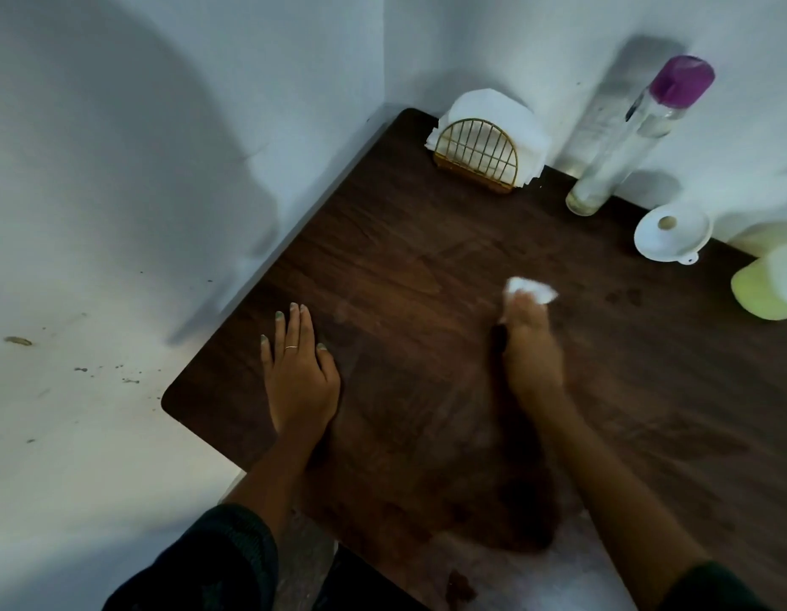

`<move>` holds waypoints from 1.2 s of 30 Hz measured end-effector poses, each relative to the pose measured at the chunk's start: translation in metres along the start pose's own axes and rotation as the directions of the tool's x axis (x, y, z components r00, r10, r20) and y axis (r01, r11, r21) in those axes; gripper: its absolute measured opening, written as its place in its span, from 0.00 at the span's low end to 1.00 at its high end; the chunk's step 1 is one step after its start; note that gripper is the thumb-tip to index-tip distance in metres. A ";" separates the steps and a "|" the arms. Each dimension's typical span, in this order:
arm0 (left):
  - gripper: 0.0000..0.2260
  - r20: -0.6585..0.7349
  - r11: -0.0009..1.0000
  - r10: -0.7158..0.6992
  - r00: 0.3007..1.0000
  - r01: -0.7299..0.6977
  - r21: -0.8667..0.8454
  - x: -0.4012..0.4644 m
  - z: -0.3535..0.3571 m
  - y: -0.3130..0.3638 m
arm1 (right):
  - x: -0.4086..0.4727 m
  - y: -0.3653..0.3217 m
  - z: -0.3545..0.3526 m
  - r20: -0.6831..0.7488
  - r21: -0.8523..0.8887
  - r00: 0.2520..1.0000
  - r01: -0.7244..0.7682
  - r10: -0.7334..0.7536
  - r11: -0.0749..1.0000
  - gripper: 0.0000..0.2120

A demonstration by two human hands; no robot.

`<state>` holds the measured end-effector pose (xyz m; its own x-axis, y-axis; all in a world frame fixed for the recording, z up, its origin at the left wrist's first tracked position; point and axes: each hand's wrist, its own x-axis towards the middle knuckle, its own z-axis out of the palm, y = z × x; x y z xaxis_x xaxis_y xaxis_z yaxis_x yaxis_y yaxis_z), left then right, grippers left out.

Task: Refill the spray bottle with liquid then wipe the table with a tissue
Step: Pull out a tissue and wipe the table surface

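Bunching the tissue point(531, 289) in my right hand point(530, 346), left hand point(300, 368) spread flat, I'd sweep overlapping strokes across the table point(427, 258).

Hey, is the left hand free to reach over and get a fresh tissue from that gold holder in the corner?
Probably yes. The left hand lies flat and holds nothing, and only bare table shows between it and the gold holder. The right hand, gripping a tissue, works off to the side.
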<state>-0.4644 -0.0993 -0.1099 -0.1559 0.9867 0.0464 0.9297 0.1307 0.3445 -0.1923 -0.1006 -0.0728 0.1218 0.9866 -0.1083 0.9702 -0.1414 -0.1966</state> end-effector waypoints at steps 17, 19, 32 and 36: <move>0.26 -0.010 1.000 0.005 1.000 -0.005 0.005 0.000 0.002 0.001 | 0.015 0.077 -0.013 -0.045 0.056 0.997 -0.058 0.060 0.997 0.27; 0.26 -0.013 1.000 0.008 1.000 -0.007 0.008 0.001 0.002 0.001 | 0.021 0.082 -0.015 -0.063 0.047 0.987 -0.147 0.150 0.988 0.29; 0.26 -0.040 1.000 0.022 0.999 -0.022 0.011 0.003 0.004 -0.003 | -0.105 -0.031 0.048 0.031 0.089 0.531 0.842 -0.847 0.531 0.16; 0.26 -0.033 1.000 0.022 0.999 -0.022 0.017 0.003 0.005 -0.004 | -0.032 0.049 0.005 -0.042 0.068 0.909 0.417 -0.415 0.906 0.21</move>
<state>-0.4666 -0.0963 -0.1152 -0.1458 0.9857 0.0846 0.9383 0.1106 0.3277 -0.1496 -0.1396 -0.0839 -0.2835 0.9587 0.0238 0.9159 0.2781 -0.2896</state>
